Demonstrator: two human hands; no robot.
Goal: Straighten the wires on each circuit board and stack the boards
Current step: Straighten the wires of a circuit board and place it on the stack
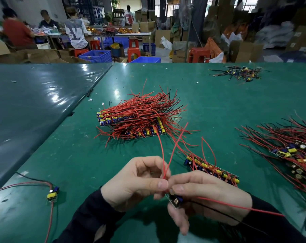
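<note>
My right hand [206, 195] grips a small circuit board [175, 200] near the table's front edge; a red and a black wire trail from it to the right. My left hand [136, 179] pinches two red wires [168, 158] that rise crossed from the board. Behind them lies a row of boards [213, 170] with red wires. A stacked heap of boards [133, 121] with red and black wires sits at mid-table. Another pile of boards [294, 151] lies at the right edge.
A single board [53, 193] with red and black wires lies at the front left. A small heap of wired parts [239, 73] sits at the far right of the green table [210, 102]. People work at tables behind, among blue crates, red stools and cardboard boxes.
</note>
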